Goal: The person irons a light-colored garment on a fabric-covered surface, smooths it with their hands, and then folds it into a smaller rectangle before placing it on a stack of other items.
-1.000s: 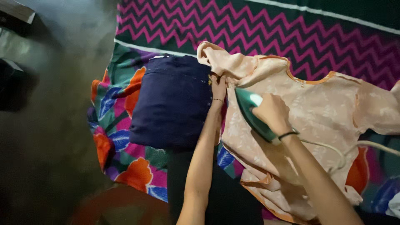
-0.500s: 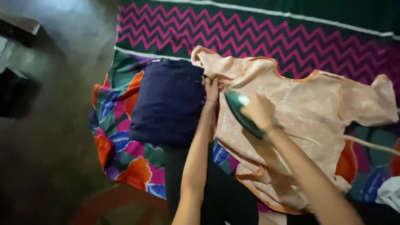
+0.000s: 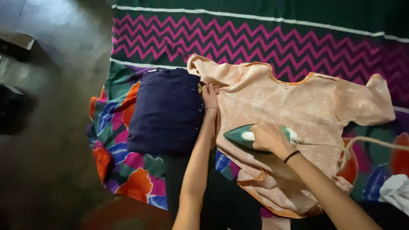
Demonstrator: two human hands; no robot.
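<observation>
Head view looks down on a peach blouse [image 3: 298, 106] with orange trim, spread flat over bright cloths on the floor. The right hand [image 3: 266, 137] sits on top of a green iron [image 3: 243, 137], its fingers wrapped round the handle and closed on it. The iron lies on the lower left part of the blouse, its pointed nose aimed to the left, toward the garment's side edge. A pale cord [image 3: 353, 142] runs from the back of the iron off to the right, passing over the blouse hem and the cloth beyond. A dark band circles the right wrist.

The left hand [image 3: 209, 93] reaches further up, resting at the blouse's left edge just below the bunched sleeve. Its fingers press on the fabric there; whether they pinch it or only lie flat on it cannot be told. A thin bracelet shows at that wrist.

Just beside the left hand, touching the blouse's edge, lies a folded navy cloth [image 3: 166, 113]. Both rest on a floral sheet [image 3: 115, 136] in orange, blue and pink. Above it stretches a dark green cloth with pink zigzag stripes [image 3: 264, 38], which the top of the blouse overlaps. A white bit of fabric [image 3: 396, 191] shows at the lower right edge. Bare grey floor [image 3: 51, 127] fills the left side.
</observation>
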